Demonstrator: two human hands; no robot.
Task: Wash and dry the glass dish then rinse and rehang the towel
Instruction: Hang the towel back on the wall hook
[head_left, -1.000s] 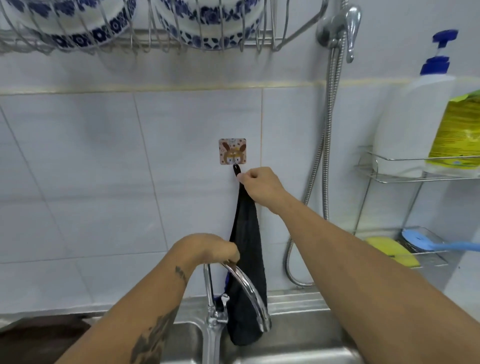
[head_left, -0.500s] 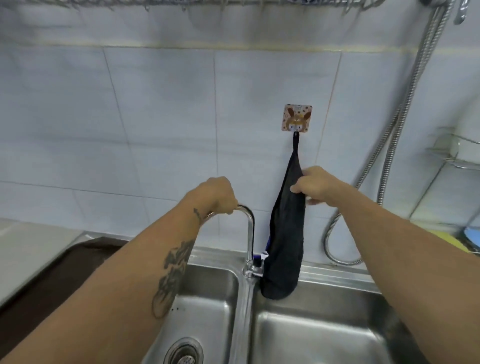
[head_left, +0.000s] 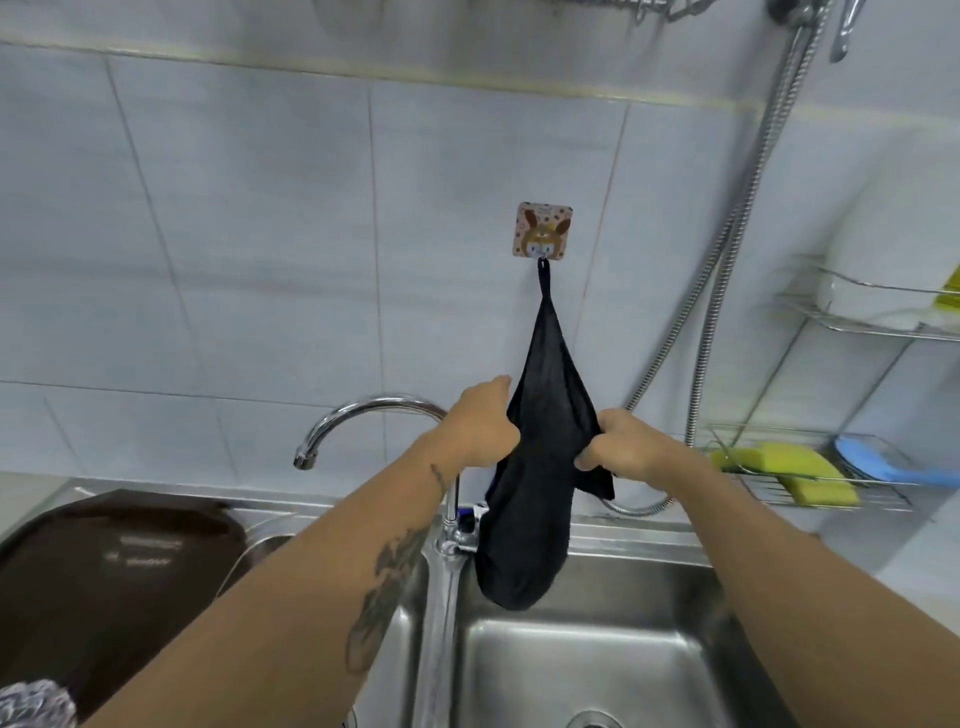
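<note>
A black towel (head_left: 540, 467) hangs by its loop from a small square hook (head_left: 543, 229) with a cartoon picture on the tiled wall, its lower end dangling over the right sink basin (head_left: 597, 654). My left hand (head_left: 480, 423) grips the towel's left edge and my right hand (head_left: 621, 449) grips its right edge, at mid-height, spreading the cloth. The glass dish is not in view.
The chrome tap (head_left: 363, 415) points left over the left basin, which holds a dark brown tray (head_left: 119, 561). A shower hose (head_left: 727, 249) hangs on the right. A wire rack (head_left: 810, 483) holds yellow sponges (head_left: 795, 467) and a blue brush (head_left: 878, 465). A steel scourer (head_left: 36, 704) lies bottom left.
My left hand swung the tap spout to the left, let go of it and took the towel's left edge. My right hand slid down the hanging towel to its right edge.
</note>
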